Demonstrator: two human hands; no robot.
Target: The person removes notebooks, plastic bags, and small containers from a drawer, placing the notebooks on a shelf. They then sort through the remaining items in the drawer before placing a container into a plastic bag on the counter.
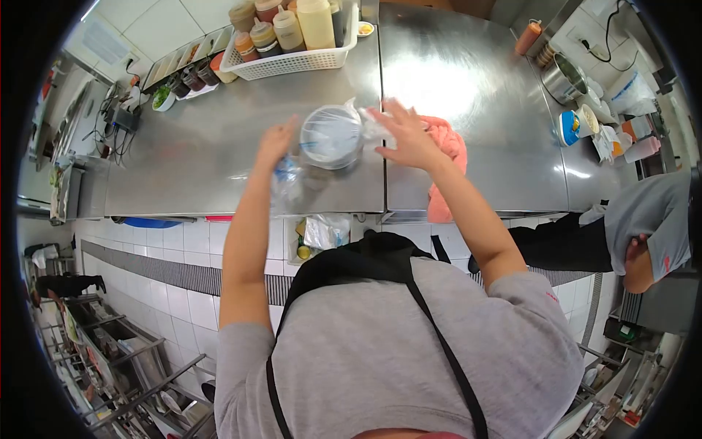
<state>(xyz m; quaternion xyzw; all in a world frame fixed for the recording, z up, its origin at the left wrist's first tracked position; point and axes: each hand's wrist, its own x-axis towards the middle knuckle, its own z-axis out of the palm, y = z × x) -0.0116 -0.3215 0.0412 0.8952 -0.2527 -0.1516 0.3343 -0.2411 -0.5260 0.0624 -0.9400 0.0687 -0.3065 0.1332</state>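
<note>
A round, pale container (330, 137) sits on the steel counter, inside or under a clear plastic bag (287, 178) with blue print. To its left is my left hand (275, 143), slightly blurred, its fingers curled at the loose plastic and one finger pointing forward. On the other side, my right hand (406, 136) has its fingers spread, palm down, touching or just beside a bunched end of the bag. A folded coral-pink cloth (443, 164) lies partly beneath my right wrist. What the container holds cannot be made out.
A white basket (292, 66) with several sauce bottles stands at the back. Left of it are small jars and a bowl of greens (164, 99). On the right are a metal pot (564, 78) and tubs. A person in a grey shirt (647, 219) stands at right.
</note>
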